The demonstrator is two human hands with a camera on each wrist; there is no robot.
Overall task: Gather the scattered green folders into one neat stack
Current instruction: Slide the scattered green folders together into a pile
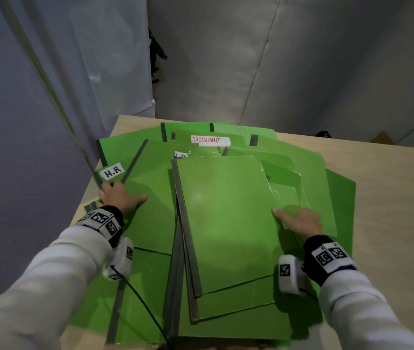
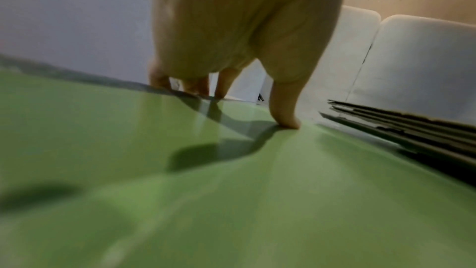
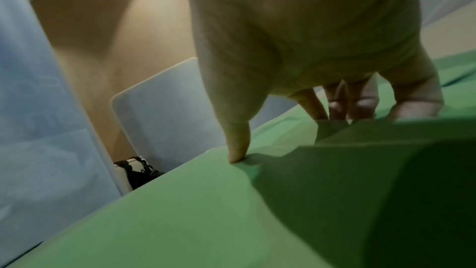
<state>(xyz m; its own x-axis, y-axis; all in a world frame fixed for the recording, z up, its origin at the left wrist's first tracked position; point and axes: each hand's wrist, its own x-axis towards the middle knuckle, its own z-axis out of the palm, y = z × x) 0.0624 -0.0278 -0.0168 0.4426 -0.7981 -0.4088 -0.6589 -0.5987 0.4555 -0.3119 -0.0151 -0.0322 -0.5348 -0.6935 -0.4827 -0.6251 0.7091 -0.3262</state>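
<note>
green folders – fanned heap, frame centre, on table | left hand pinches left edge, thumb on top | right hand pinches right edge | risk: slippery covers slide – heap skews toward table's near edge

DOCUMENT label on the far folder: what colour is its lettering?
Red lettering on a white label, stuck on a green folder; clearest in the head view.

A light wooden bench stands before grey-white padded wall panels. A black stand-like object, too small to identify, shows in the gap between two panels beyond the bench's far edge.
</note>
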